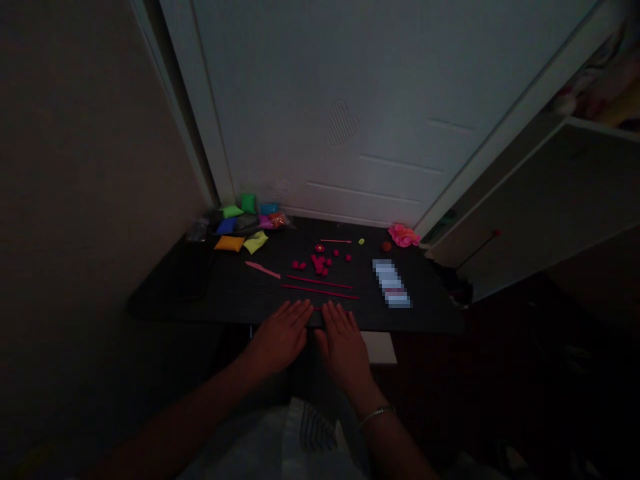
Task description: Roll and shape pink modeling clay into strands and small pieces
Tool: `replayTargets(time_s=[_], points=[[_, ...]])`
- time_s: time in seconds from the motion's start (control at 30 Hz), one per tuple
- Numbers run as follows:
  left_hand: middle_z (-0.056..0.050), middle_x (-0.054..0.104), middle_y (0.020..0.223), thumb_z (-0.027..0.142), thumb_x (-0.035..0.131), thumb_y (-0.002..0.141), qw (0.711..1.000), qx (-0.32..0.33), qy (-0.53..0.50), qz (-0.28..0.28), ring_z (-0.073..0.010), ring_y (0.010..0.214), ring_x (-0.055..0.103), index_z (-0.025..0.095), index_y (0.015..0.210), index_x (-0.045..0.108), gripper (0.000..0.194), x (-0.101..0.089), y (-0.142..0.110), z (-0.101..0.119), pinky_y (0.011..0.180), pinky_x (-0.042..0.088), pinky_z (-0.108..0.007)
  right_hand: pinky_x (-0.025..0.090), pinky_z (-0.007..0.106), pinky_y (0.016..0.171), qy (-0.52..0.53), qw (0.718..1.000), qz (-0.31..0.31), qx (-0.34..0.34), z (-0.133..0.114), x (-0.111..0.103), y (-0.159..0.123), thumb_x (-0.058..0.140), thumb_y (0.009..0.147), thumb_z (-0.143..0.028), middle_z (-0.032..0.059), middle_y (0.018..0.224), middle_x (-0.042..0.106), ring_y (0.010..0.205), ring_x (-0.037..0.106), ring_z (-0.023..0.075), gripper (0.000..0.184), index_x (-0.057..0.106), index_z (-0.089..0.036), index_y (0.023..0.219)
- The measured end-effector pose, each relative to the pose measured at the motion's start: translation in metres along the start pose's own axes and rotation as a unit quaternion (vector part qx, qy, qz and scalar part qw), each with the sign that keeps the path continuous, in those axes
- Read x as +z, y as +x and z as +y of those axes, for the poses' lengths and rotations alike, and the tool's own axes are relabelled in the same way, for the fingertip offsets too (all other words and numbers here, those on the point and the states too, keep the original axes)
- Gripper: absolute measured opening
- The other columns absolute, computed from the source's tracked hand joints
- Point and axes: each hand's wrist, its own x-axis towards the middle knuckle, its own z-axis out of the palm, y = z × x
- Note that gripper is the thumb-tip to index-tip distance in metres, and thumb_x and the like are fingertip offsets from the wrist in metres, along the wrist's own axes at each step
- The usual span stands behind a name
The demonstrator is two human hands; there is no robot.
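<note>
Fingers of left hand and right hand out straight, palms down, side by side, nothing gripped; fingertips over a thin pink strand, part hidden, near middle of the dark surface's near edge. Just beyond, two long pink strands lie roughly parallel to that edge. Past them, a cluster of small pink lumps mid-surface, pink knife-shaped tool to its left, thin pink stick toward far edge. Coloured packets bunched at far left corner. Far right corner: pink ruffled piece, dark red ball just beside. Blurred-out bright rectangle lies toward right edge.
</note>
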Motion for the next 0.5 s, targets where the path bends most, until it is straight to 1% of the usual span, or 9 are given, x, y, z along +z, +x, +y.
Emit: replayTargets(time_s=[0.1,0.17,0.27,0.33,0.43,0.5], points=[[-0.010,0.045,0.132,0.025,0.032,0.085,1.000,-0.006,0.007,0.006,-0.0205,0.122,0.040,0.012,0.126,0.043,0.044,0.002,0.004,-0.001,0.104,0.025,-0.039,0.026,0.045,0.103,0.002,1.000,0.007,0.007,0.000,0.000,0.003,0.034,0.089,-0.033,0.0123,0.133,0.043,0.127,0.032,0.0237,0.046,0.040,-0.010,0.129],[-0.009,0.045,0.132,0.024,0.033,0.085,1.000,0.003,0.004,0.002,-0.0204,0.123,0.040,0.013,0.126,0.043,0.044,0.002,0.005,-0.004,0.105,0.024,-0.039,0.026,0.045,0.103,0.001,1.000,0.008,0.008,0.001,0.000,0.003,0.034,0.089,-0.033,0.0124,0.133,0.043,0.127,0.033,0.0235,0.047,0.039,-0.011,0.130],[-0.007,0.044,0.134,0.023,0.034,0.085,1.000,0.025,-0.014,-0.009,-0.0185,0.122,0.040,0.016,0.126,0.043,0.043,-0.002,0.001,-0.010,0.105,0.024,-0.038,0.027,0.045,0.103,-0.004,1.000,0.010,-0.003,0.004,0.001,0.000,0.034,0.089,-0.033,0.0112,0.134,0.042,0.127,0.033,0.0236,0.046,0.039,-0.012,0.130],[-0.006,0.044,0.133,0.022,0.033,0.085,0.999,0.029,-0.030,-0.016,-0.0171,0.122,0.040,0.016,0.127,0.042,0.043,-0.005,-0.002,-0.014,0.105,0.026,-0.038,0.026,0.046,0.103,-0.007,1.000,0.012,-0.005,0.005,0.001,-0.003,0.034,0.089,-0.033,0.0109,0.134,0.042,0.127,0.033,0.0238,0.046,0.038,-0.012,0.130],[-0.007,0.046,0.132,0.018,0.031,0.085,0.999,0.007,-0.043,-0.006,-0.0156,0.121,0.041,0.014,0.129,0.039,0.045,-0.010,-0.002,-0.022,0.104,0.028,-0.037,0.027,0.045,0.103,-0.006,1.000,0.017,0.007,0.005,0.000,-0.004,0.034,0.089,-0.033,0.0113,0.135,0.041,0.127,0.032,0.0243,0.048,0.037,-0.010,0.131],[-0.007,0.048,0.130,0.016,0.030,0.085,0.999,-0.010,-0.040,0.004,-0.0158,0.120,0.042,0.014,0.128,0.040,0.045,-0.012,0.002,-0.027,0.103,0.029,-0.038,0.027,0.045,0.103,-0.004,1.000,0.021,0.013,0.004,0.000,-0.003,0.034,0.089,-0.034,0.0115,0.135,0.040,0.128,0.031,0.0244,0.049,0.037,-0.010,0.131]])
